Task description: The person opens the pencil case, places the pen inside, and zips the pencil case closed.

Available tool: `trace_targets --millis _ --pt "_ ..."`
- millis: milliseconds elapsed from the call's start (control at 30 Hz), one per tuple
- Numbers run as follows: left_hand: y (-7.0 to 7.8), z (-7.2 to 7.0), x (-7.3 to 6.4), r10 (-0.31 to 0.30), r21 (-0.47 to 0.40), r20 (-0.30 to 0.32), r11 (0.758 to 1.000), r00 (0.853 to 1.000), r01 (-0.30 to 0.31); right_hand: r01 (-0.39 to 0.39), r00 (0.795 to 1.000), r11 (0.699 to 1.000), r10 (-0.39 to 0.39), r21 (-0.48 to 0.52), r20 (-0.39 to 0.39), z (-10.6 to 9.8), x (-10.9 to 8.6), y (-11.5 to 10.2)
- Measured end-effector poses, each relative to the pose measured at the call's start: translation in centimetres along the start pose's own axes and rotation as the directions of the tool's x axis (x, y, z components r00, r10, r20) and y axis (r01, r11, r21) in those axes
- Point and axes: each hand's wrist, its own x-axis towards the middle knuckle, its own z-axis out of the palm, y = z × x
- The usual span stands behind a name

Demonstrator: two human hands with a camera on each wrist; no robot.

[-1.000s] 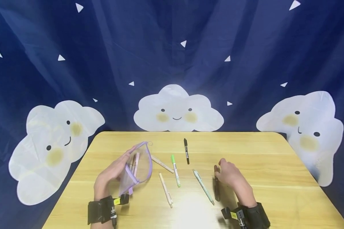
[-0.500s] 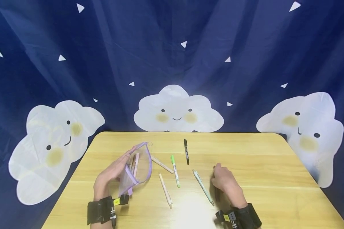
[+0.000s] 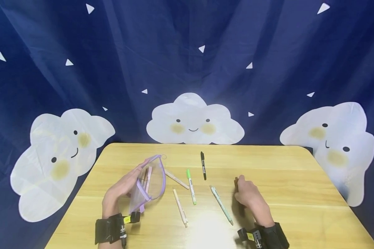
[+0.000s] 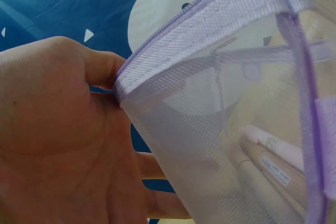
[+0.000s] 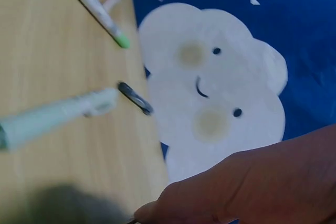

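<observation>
My left hand [image 3: 124, 183] pinches the rim of a see-through mesh pencil pouch [image 4: 205, 35] with purple edging. The pouch gapes toward the right, and several pens [image 4: 273, 169] show through its mesh. Over on the right, my right hand [image 3: 250, 194] grips a dark brown pen [image 3: 236, 184]; its upper end sticks out past the fingers, and the hand covers most of the rest. In the right wrist view only the back of the thumb side shows, and the pen is almost wholly out of frame.
Between the hands lie a mint-green pen [image 3: 221, 204], a cream pen [image 3: 180, 208], a green-capped marker [image 3: 191, 186], a beige pen [image 3: 176, 179] and a black marker [image 3: 203, 166]. The wooden table [image 3: 283, 166] ends at a blue curtain [image 3: 187, 52] with clouds.
My right hand has closed over the brown pen, which lay beside it on the table, and has shifted slightly right with it. The left hand and pouch stay put.
</observation>
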Motion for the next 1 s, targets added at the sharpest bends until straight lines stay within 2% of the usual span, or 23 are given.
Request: trace_targets --millis 333,500,633,867,1000 --pt "-0.3 -0.2 -0.1 0.003 -0.003 -0.005 1.0 1.0 -0.003 0.045 0.994 0.998 -0.05 -0.051 -0.101 -2.4 0.2 1.2" --pt "-0.6 -0.2 -0.3 0.01 0.0 -0.011 1.0 1.0 -0.01 0.05 0.994 0.998 -0.054 -0.048 -0.098 -2.5 0.1 1.0" --pt "-0.7 -0.4 -0.4 -0.022 -0.027 -0.017 0.999 1.0 0.021 0.039 0.992 0.999 -0.043 -0.036 -0.116 -2.5 0.2 0.9" --pt "-0.8 -0.4 -0.4 -0.033 -0.041 -0.016 0.999 0.999 0.032 0.031 0.979 0.999 -0.029 0.007 -0.203 -2.5 0.3 0.9" --pt "-0.7 -0.3 -0.3 -0.043 -0.044 -0.012 0.998 0.999 0.042 0.057 0.968 0.998 -0.053 0.007 -0.243 -2.5 0.4 0.9"
